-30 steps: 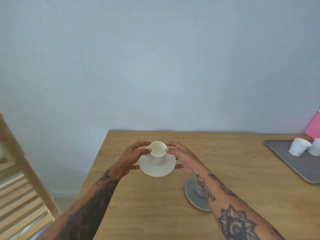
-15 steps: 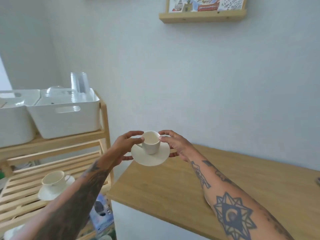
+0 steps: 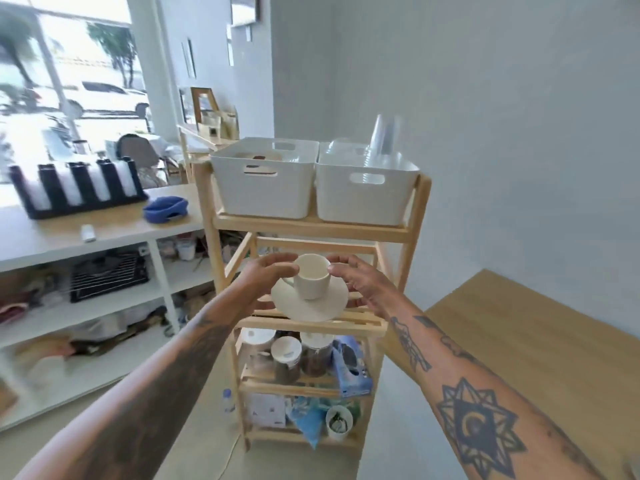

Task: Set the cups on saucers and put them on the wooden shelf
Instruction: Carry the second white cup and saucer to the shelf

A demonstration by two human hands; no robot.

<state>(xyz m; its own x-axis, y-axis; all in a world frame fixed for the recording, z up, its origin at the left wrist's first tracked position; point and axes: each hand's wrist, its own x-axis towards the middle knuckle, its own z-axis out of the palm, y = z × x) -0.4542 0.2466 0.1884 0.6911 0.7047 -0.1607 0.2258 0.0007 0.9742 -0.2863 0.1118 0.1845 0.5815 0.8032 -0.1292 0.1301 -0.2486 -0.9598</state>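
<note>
**Cup and saucer held in front of the wooden shelf**

You hold a cream cup (image 3: 312, 280) on its matching saucer (image 3: 309, 302) in both hands, in the air before the wooden shelf (image 3: 313, 227). The cup stands upright at the middle of the saucer; the saucer tilts a little toward you.

Your left hand (image 3: 264, 283) closes on the left side of the pair: the thumb lies against the cup's rim and the fingers curl under the saucer's left edge. Your right hand (image 3: 360, 284) grips the other side, thumb at the cup's right rim, fingers reaching beneath the saucer's right edge. Both forearms are tattooed.

The pair sits level with the shelf's second tier, in front of its slatted boards and over their front edge; whether it touches the slats cannot be told from here.

On the shelf's top tier stand two white bins (image 3: 313, 181) side by side, touching, the right one holding clear plastic cups (image 3: 384, 140). The tier under the slats carries jars (image 3: 301, 355) and a blue packet (image 3: 351, 370).

A wooden table (image 3: 540, 344) shows its corner at your right, near the shelf's right post. A white counter (image 3: 100, 225) at your left bears a black rack (image 3: 74, 188) at its back edge and a blue cloth (image 3: 165, 209) by its right end.
</note>
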